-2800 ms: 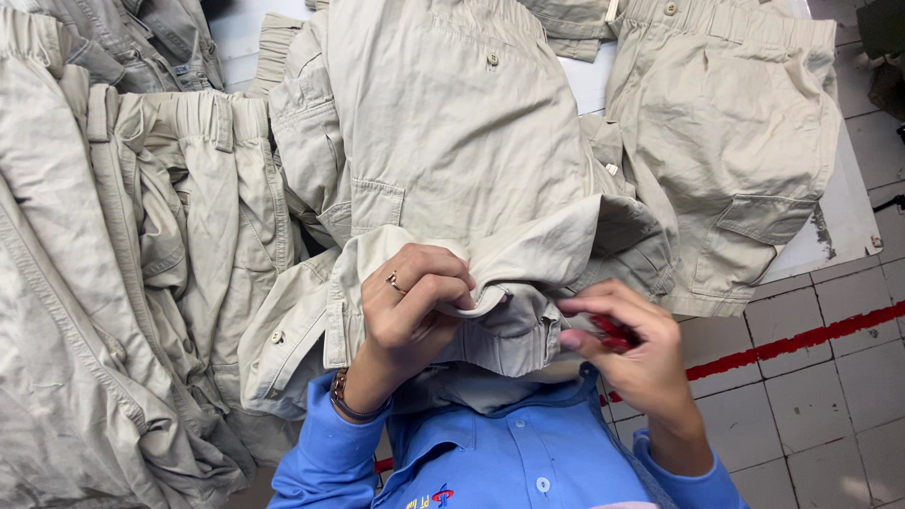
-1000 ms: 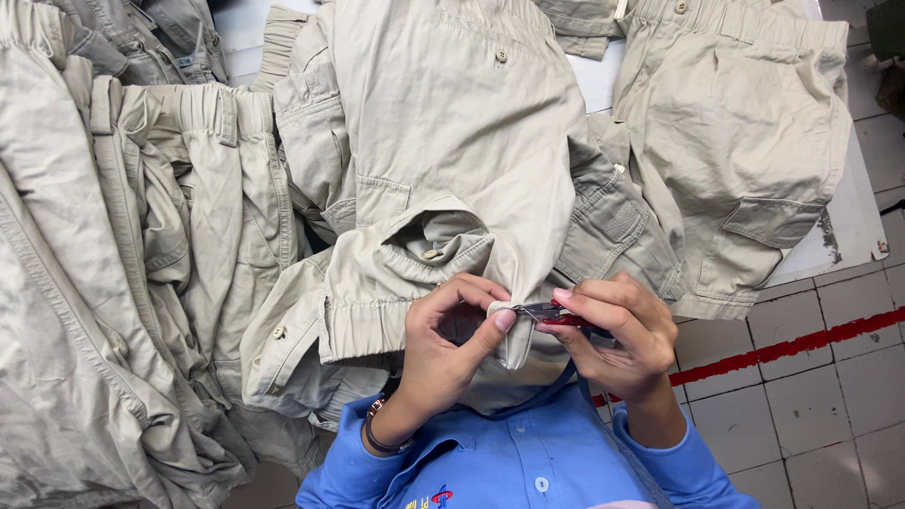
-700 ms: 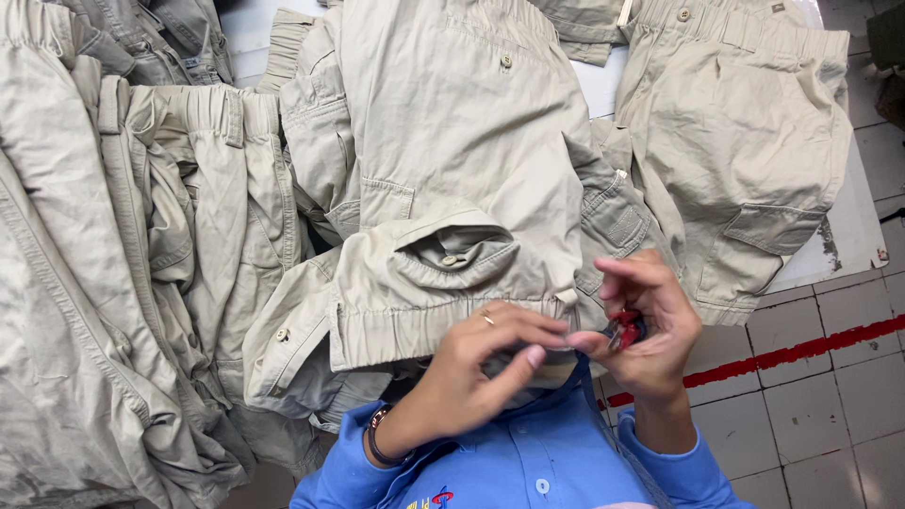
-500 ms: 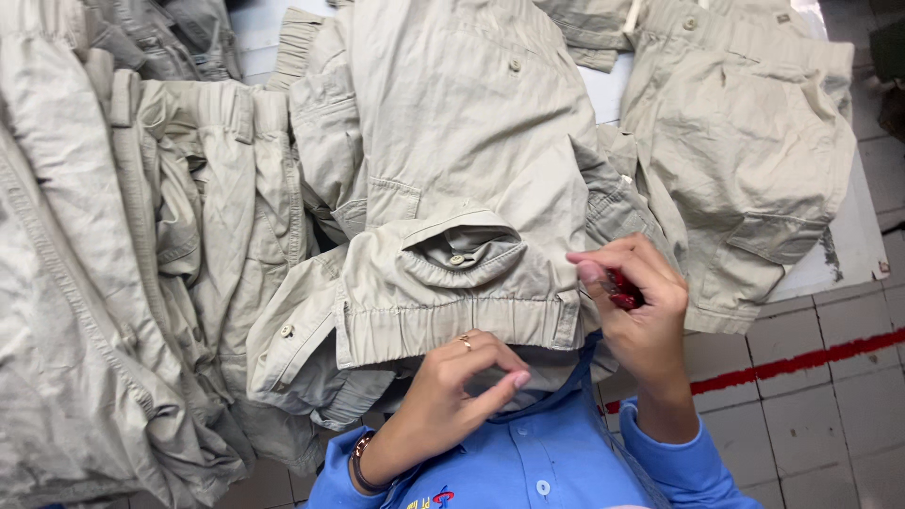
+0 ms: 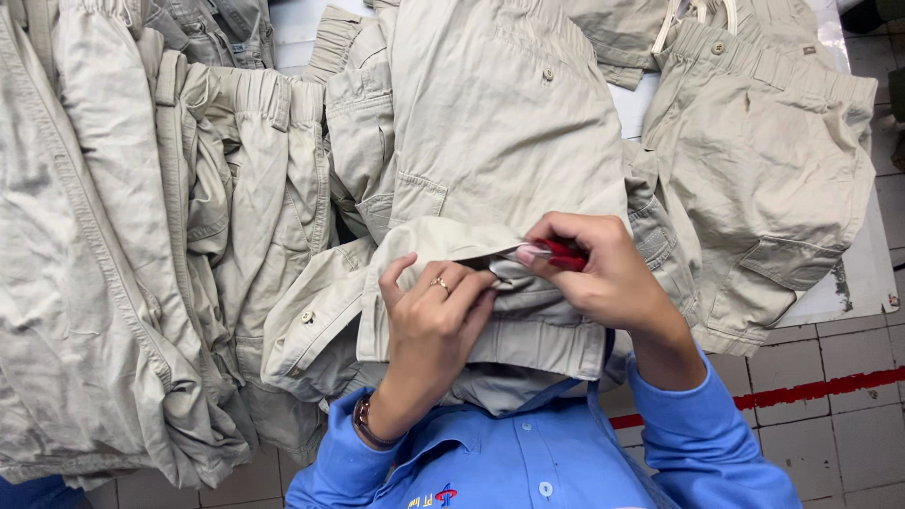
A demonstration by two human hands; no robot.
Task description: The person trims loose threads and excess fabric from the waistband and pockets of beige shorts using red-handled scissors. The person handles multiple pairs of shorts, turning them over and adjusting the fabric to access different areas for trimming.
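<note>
The right hand (image 5: 613, 278) is closed around small red thread snips (image 5: 563, 254), whose tip touches the folded waistband (image 5: 490, 325) of the beige trousers (image 5: 500, 141) at the near edge of the table (image 5: 863, 278). The left hand (image 5: 434, 320), just left of the snips, pinches the same fold, fingers curled. Because the blades lie against the cloth and near the left fingertips, I think a small slip could nick the fabric or a finger.

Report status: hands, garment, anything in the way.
Left hand pinching folded beige cotton trousers. Right hand gripping small red-handled snips at the fold. Nothing in the way.
</note>
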